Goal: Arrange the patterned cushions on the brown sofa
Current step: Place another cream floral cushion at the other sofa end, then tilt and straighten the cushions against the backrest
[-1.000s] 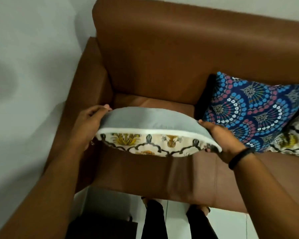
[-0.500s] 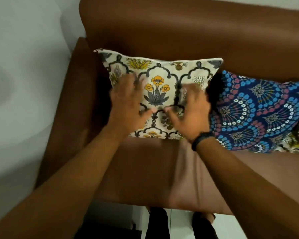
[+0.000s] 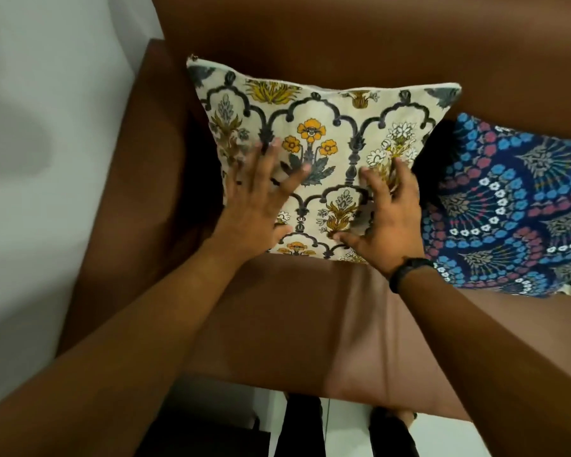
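A brown sofa (image 3: 294, 324) is filling most of the view, its smooth seat stretching near and its tall backrest rising at the far side, with the left armrest running along a plain pale wall (image 3: 47, 159). A cream floral cushion (image 3: 323, 133) is standing upright in the sofa's far left corner, leaning against the backrest and sitting just beside the armrest. The left hand (image 3: 254, 206) is lying flat against the cushion's lower left face, fingers spread and loose, gripping nothing. The right hand (image 3: 388, 219) is pressing on the lower right face in the same way, fingers splayed and not clenched around anything; a black wristband (image 3: 406, 272) is circling its wrist. To the right, a blue patterned cushion (image 3: 515, 209) is leaning against the backrest, just beside the cream one, with a dark gap showing between their upper corners. At the near edge, below the seat front, white floor tiles (image 3: 442, 437) are showing, with the person's dark-trousered legs (image 3: 300, 423) standing on them.
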Tool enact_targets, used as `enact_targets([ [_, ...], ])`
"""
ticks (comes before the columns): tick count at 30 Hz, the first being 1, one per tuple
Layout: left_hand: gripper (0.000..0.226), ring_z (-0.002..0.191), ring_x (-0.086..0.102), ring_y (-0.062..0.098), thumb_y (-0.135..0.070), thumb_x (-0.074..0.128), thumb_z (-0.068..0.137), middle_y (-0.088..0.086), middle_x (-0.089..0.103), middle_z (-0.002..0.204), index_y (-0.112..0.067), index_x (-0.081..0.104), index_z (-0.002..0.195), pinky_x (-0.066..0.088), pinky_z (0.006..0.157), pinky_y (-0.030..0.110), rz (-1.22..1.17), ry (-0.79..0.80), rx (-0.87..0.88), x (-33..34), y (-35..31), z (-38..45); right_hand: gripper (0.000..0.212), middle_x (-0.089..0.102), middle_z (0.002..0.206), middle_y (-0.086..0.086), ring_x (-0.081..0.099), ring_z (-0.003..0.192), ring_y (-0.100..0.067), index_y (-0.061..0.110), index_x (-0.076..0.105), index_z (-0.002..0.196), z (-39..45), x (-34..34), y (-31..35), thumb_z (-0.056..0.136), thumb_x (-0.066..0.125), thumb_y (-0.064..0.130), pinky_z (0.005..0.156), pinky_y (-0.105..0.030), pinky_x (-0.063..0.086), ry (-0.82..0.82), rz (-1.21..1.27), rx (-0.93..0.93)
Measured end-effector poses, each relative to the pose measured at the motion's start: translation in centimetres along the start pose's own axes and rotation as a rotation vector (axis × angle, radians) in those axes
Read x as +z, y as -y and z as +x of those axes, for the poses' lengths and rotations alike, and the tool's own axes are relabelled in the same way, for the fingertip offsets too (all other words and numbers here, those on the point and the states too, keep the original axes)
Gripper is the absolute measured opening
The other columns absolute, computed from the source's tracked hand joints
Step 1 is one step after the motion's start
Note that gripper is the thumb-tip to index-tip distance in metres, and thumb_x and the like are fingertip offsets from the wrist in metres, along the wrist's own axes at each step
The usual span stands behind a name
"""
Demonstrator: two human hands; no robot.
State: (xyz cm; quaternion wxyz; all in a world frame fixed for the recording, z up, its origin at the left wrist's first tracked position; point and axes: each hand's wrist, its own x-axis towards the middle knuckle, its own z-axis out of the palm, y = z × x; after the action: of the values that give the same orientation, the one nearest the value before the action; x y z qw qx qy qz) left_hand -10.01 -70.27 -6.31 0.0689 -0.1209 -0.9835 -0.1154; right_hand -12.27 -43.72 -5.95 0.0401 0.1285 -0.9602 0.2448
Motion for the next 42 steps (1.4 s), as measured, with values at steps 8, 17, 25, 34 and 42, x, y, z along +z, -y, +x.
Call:
enact_targets([
  [8, 0.17, 0.148, 0.036, 0.034, -0.033, 0.103, 0.043, 0.014, 0.023, 0.166, -0.04, -0.023, 0.156, 0.034, 0.118, 0.054, -0.692, 0.095, -0.706, 0.4, 2.3, 0.8, 0.15, 0.033, 0.164, -0.003, 0.035, 0.149, -0.019, 0.025, 0.007, 0.164, 2.1, 2.6, -2.1, 0.049, 0.104, 0.021, 0.123, -0.043, 0.032, 0.032, 0.472, 0.349],
  [17, 0.156, 0.142, 0.036, 0.006, -0.017, 0.102, 0.051, -0.008, 0.036, 0.151, -0.024, -0.008, 0.161, 0.029, 0.112, 0.013, -0.99, -0.477, -1.122, -1.0, -4.1, -7.6, 0.137, 0.044, 0.146, -0.012, 0.048, 0.133, -0.039, 0.058, 0.006, 0.156, 7.3, -5.4, 8.3, 0.058, 0.096, 0.022, 0.101, -0.066, 0.041, 0.186, 0.148, -0.137],
  [25, 0.146, 0.145, 0.042, 0.028, -0.015, 0.093, 0.07, 0.013, 0.047, 0.154, -0.015, -0.023, 0.158, 0.031, 0.113, 0.027, -1.062, -0.479, -1.361, 1.2, -3.2, -7.0, 0.131, 0.036, 0.156, -0.019, 0.046, 0.136, -0.044, 0.052, -0.003, 0.157, 13.0, -3.2, 15.6, 0.073, 0.084, 0.001, 0.11, -0.07, 0.03, 0.345, -0.129, -0.357],
  [34, 0.153, 0.146, 0.041, 0.035, -0.025, 0.093, 0.07, 0.02, 0.042, 0.159, -0.014, -0.034, 0.154, 0.031, 0.107, 0.023, -0.978, -0.293, -1.322, 4.3, -2.6, -7.3, 0.132, 0.014, 0.17, -0.017, 0.021, 0.154, -0.044, 0.053, -0.007, 0.157, 11.6, -0.6, 10.9, 0.075, 0.084, 0.004, 0.111, -0.076, 0.024, 0.33, -0.155, -0.167],
  [42, 0.136, 0.141, 0.035, 0.045, -0.042, 0.096, 0.062, 0.024, 0.016, 0.162, -0.014, 0.009, 0.162, 0.045, 0.108, 0.056, -0.743, -0.478, -1.491, 2.3, -10.4, -7.3, 0.114, 0.022, 0.167, -0.012, 0.023, 0.155, -0.032, 0.032, 0.012, 0.163, 6.6, -4.0, 5.6, 0.077, 0.088, 0.036, 0.112, -0.062, 0.038, 0.127, 0.164, -0.075],
])
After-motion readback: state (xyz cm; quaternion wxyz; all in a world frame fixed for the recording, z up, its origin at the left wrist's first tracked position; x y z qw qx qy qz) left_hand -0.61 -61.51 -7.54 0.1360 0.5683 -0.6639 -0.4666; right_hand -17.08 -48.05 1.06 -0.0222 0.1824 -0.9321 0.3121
